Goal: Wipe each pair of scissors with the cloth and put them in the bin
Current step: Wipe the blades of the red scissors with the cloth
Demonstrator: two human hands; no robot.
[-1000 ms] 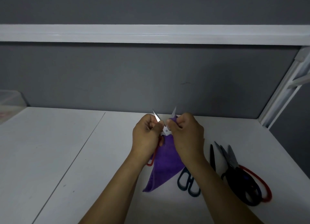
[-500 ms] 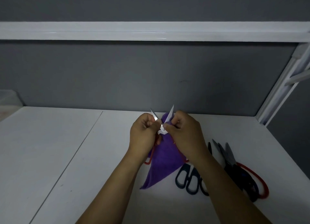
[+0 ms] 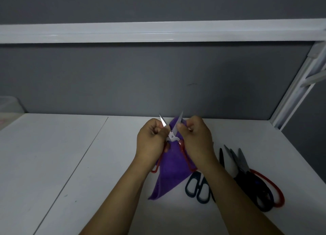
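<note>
I hold a pair of red-handled scissors (image 3: 172, 135) upright above the white table, blades spread in a V. My left hand (image 3: 151, 141) grips the left blade near the pivot. My right hand (image 3: 195, 139) pinches the purple cloth (image 3: 172, 171) against the right blade. The cloth hangs down behind the scissors to the table. The red handle loops show below both hands. More scissors lie at the right: a dark-handled pair (image 3: 199, 187), and a black pair (image 3: 255, 187) on top of a red-handled one (image 3: 275, 187).
A translucent bin (image 3: 8, 106) stands at the far left edge by the grey wall. A white shelf rail (image 3: 158, 32) runs overhead and a white frame post (image 3: 298, 86) slants at the right. A seam (image 3: 84, 153) crosses the table's left part.
My right hand with the cloth has slid up along the right blade toward its tip. The left hand keeps its hold, and the lying scissors have not moved.
</note>
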